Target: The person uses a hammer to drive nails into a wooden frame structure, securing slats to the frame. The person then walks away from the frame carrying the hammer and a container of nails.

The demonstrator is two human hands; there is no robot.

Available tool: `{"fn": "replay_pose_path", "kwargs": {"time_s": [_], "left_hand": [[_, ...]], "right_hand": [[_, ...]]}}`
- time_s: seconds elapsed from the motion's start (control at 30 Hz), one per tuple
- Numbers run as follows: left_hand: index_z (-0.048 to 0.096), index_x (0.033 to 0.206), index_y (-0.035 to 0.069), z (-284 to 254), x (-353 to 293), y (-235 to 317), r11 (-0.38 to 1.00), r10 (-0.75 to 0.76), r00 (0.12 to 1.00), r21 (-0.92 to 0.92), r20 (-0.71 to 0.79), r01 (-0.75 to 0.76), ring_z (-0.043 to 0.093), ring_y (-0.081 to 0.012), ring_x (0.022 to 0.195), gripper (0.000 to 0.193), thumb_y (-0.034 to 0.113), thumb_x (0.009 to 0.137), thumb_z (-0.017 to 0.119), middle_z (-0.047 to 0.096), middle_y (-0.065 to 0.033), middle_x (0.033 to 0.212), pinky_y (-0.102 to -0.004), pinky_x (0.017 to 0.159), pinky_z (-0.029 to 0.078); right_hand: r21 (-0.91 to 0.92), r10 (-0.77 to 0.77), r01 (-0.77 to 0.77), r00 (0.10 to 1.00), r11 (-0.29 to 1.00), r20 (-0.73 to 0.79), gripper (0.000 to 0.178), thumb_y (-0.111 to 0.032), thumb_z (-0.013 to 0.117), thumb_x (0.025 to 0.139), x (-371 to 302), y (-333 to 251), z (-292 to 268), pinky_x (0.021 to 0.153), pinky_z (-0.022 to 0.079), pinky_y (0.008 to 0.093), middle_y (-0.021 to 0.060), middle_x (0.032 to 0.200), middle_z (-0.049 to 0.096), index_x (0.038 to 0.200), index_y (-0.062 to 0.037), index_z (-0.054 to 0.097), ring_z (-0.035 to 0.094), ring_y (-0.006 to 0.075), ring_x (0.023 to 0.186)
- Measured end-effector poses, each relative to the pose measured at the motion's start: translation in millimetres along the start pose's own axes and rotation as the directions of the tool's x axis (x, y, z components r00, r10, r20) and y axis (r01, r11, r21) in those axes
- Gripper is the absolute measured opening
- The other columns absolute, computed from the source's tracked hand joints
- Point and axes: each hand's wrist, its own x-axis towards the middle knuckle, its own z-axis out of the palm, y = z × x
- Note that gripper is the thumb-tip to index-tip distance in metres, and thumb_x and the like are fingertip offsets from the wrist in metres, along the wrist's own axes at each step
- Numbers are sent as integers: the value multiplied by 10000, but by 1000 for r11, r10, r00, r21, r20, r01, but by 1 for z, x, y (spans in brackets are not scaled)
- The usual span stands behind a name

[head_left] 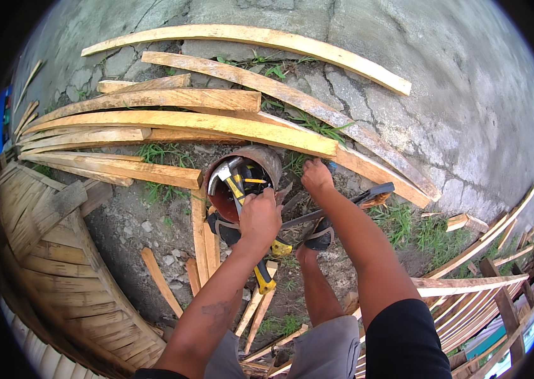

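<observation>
Cracked concrete point(469, 95) gives way to a strip of dirt and sparse grass point(153, 208) where the person stands, looking straight down.

Left hand point(259, 216) sits at the near rim of a rusty round container point(260, 161) that lies tipped toward the person, its mouth open so the tools inside can be reached. The fingers are curled shut around something at that rim, apparently a tool handle, though exactly which one I cannot tell. Inside the container a hammer point(221, 174) with a bright steel head rests head-up against the wall, with yellow-and-black handles beside it. A yellow-handled tool point(266, 278) lies on the ground just below the hand, near the person's foot.

Right hand point(316, 177) reaches down to the dirt just right of the container, fingers bunched and pressed low; whether it grips anything is hidden. Under that forearm a long dark blade with a wooden grip point(368, 197) lies across the ground, within easy reach.

Outward, long curved wooden slats point(185, 123) are stacked side by side beyond the container, short offcuts point(161, 281) are scattered by the feet, and slatted bamboo panels point(58, 265) flank both sides.
</observation>
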Motion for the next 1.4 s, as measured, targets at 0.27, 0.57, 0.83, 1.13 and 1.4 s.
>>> {"fn": "replay_pose_path", "kwargs": {"time_s": [0.27,0.57,0.83,1.13,1.4], "left_hand": [[578,992,27,27,-25,9,999,21,999,28,-29,-20,645,-354,875,212,35,790,640,677,-192,835,-395,939,441],[558,911,44,23,-25,9,993,28,995,116,-90,-18,671,-288,869,198,44,750,673,683,-167,861,-355,949,432],[603,894,79,30,-3,18,971,-126,983,217,131,96,708,-269,771,279,334,854,709,715,-123,796,-344,877,446],[651,890,36,34,2,14,967,-189,977,193,100,167,705,-355,749,286,308,833,720,702,-186,765,-441,748,551],[674,881,22,-51,3,-31,979,-24,987,205,157,-9,705,-359,781,302,292,779,762,703,-186,796,-464,717,563]], "right_hand": [[196,66,-96,986,976,155,510,-417,736,776,-95,21,1,1014,376,398,84,1187,659,1200,-146,653,535,250,1229],[138,98,-159,923,978,372,750,-435,759,744,-166,15,39,1050,398,512,109,1289,625,1353,-63,526,579,253,1213],[344,139,-188,977,920,160,475,-168,674,775,-171,33,109,1091,354,395,93,1380,504,1246,-142,619,478,241,1281],[243,124,-181,965,953,232,657,-362,772,683,-145,19,154,1173,219,440,102,1426,490,1299,-190,621,423,244,1345],[307,38,-139,950,941,310,637,-483,771,649,-185,25,108,1113,287,419,71,1304,573,1234,-248,676,480,223,1281]]}}
